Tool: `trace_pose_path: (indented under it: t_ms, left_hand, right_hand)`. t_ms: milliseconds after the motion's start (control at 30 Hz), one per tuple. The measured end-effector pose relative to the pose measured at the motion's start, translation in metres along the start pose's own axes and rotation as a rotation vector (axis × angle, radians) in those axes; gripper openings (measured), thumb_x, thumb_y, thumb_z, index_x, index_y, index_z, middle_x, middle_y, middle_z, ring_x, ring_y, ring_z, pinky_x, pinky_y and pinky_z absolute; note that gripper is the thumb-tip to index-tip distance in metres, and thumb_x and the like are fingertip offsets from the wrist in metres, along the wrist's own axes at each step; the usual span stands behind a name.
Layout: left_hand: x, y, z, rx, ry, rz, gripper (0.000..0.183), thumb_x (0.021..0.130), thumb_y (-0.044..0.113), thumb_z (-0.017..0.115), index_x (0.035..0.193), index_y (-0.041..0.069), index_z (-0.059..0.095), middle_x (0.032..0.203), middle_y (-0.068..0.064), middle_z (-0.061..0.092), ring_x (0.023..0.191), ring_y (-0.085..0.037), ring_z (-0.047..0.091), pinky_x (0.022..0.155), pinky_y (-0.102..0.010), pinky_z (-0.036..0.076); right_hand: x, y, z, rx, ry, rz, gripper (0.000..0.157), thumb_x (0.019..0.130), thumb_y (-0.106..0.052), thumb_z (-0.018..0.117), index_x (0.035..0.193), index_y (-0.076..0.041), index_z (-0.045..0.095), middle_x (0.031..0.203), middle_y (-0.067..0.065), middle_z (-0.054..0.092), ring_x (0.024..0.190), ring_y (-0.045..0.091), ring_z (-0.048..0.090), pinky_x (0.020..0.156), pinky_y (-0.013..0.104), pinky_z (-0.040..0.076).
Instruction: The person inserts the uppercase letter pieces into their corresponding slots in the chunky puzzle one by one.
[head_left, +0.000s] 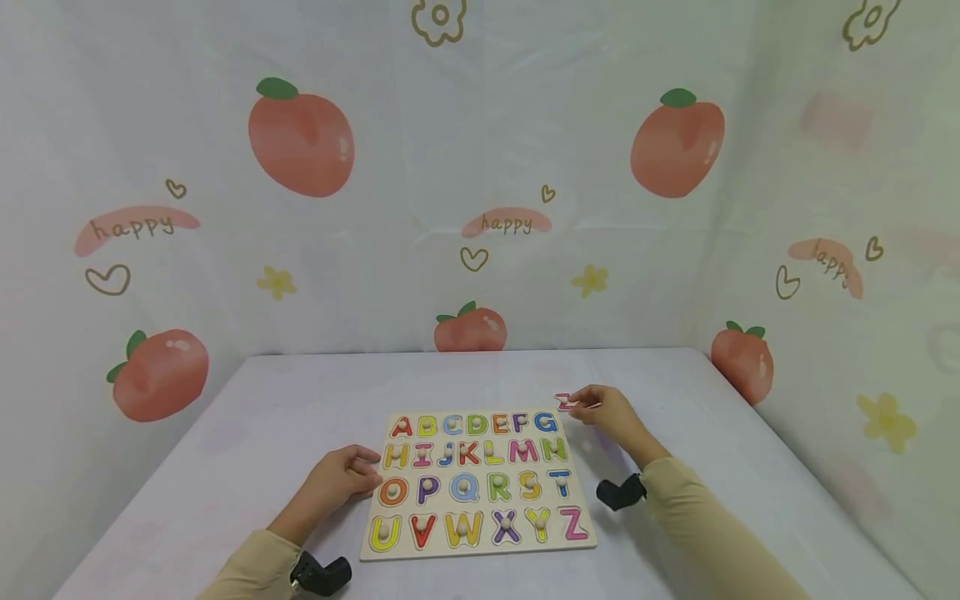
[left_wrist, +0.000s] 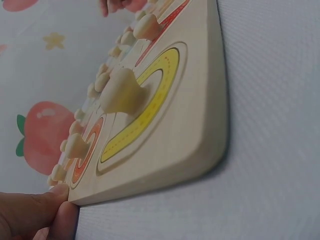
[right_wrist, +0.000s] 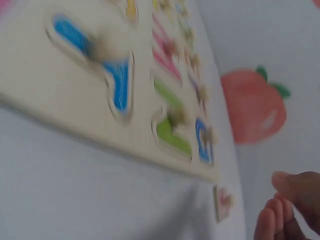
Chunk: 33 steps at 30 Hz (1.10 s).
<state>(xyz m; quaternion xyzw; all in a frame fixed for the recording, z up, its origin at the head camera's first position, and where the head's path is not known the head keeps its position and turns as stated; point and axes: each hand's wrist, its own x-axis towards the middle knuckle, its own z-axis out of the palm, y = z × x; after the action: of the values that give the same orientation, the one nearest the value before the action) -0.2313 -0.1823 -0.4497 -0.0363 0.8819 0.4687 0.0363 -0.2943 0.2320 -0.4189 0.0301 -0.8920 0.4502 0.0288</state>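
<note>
A wooden alphabet puzzle board [head_left: 480,560] lies flat on the table, with colourful knobbed letters in rows. At its left edge, beside the H and O, my left hand [head_left: 337,482] touches the rim with thumb and fingertips. In the left wrist view, those fingertips [left_wrist: 61,191] rest right at the edge near the orange O. Past the board's top right corner lies a pink letter Z piece [head_left: 564,402] with a knob. My right hand [head_left: 611,414] is beside it, fingers loosely bent. The right wrist view shows a gap between that hand and the Z piece [right_wrist: 223,203].
A pink Z shape [head_left: 574,523] without a knob marks the board's bottom right corner. Black wrist devices [head_left: 321,575] sit at both sleeves. Behind the white table [head_left: 300,392] hangs a peach-patterned curtain [head_left: 480,125].
</note>
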Motion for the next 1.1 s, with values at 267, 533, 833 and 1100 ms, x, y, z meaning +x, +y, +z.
trace_pose_path:
  t_ms: [267, 533, 833, 1100]
  left_hand:
    - [0.003, -0.003, 0.002, -0.001, 0.000, -0.003, 0.035, 0.080, 0.004, 0.075, 0.112, -0.004, 0.062, 0.086, -0.005, 0.066, 0.072, -0.013, 0.061, 0.064, -0.027, 0.055]
    - [0.002, -0.002, 0.003, 0.002, 0.002, -0.003, 0.035, 0.080, 0.004, 0.075, 0.111, -0.003, 0.062, 0.085, -0.005, 0.067, 0.072, -0.013, 0.061, 0.062, -0.025, 0.054]
    - [0.003, -0.002, 0.000, -0.010, 0.006, -0.005, 0.035, 0.080, 0.003, 0.075, 0.112, -0.004, 0.061, 0.084, -0.005, 0.066, 0.071, -0.013, 0.060, 0.063, -0.026, 0.054]
    - [0.002, -0.002, 0.001, -0.017, 0.005, -0.008, 0.036, 0.080, 0.003, 0.075, 0.112, -0.005, 0.061, 0.086, -0.006, 0.066, 0.072, -0.013, 0.060, 0.063, -0.027, 0.055]
  right_hand:
    - [0.037, 0.028, 0.004, 0.083, 0.046, 0.063, 0.035, 0.086, -0.013, 0.071, 0.116, 0.002, 0.063, 0.105, 0.015, 0.063, 0.091, 0.021, 0.057, 0.075, 0.026, 0.046]
    - [0.049, 0.033, 0.012, 0.079, -0.003, 0.088, 0.032, 0.082, -0.008, 0.075, 0.110, 0.004, 0.065, 0.091, 0.009, 0.064, 0.075, 0.012, 0.059, 0.066, 0.022, 0.048]
    - [0.052, 0.023, 0.017, -0.045, -0.006, 0.090, 0.014, 0.086, -0.007, 0.070, 0.097, 0.000, 0.070, 0.082, 0.006, 0.065, 0.070, 0.014, 0.054, 0.062, 0.023, 0.044]
    - [0.042, 0.022, 0.010, -0.016, 0.035, 0.108, 0.020, 0.087, -0.009, 0.069, 0.103, 0.004, 0.067, 0.091, 0.012, 0.068, 0.072, 0.014, 0.057, 0.063, 0.023, 0.047]
